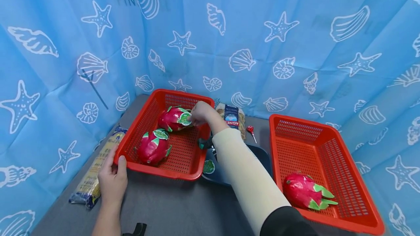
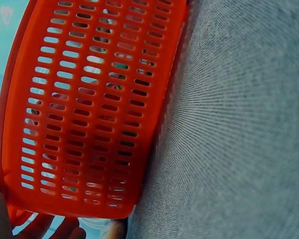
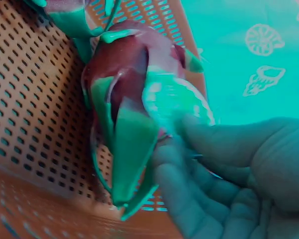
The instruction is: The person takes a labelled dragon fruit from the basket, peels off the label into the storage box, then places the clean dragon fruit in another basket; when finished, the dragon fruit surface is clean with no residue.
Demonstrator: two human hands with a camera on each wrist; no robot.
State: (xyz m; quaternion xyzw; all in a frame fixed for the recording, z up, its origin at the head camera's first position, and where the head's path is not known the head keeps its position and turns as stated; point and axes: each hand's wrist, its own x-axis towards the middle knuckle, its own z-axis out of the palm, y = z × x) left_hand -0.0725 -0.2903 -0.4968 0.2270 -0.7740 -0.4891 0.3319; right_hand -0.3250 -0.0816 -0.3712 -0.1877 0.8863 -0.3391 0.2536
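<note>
The left red plastic basket [image 1: 183, 174] holds two dragon fruits. On the front dragon fruit [image 1: 151, 152] lies a green leaf-patterned round sticker [image 1: 161, 134]. My left hand [image 1: 113, 181] grips the basket's near-left corner, fingers curled over the rim, as the left wrist view also shows. Reaching in from the right, my right hand [image 1: 201, 113] is at the rear dragon fruit [image 1: 170, 119]. In the right wrist view, its thumb and fingers pinch the edge of another green round sticker [image 3: 177, 97] against that fruit; the fingertips are slightly blurred.
A second red basket [image 1: 295, 137] at right holds one dragon fruit [image 1: 305, 191]. Between the baskets are a dark tray [image 1: 262, 156], another green sticker [image 1: 209, 166], a pasta bag [image 1: 241, 119] and a lollipop [image 1: 251, 130]. A long yellow packet [image 1: 95, 170] lies at left.
</note>
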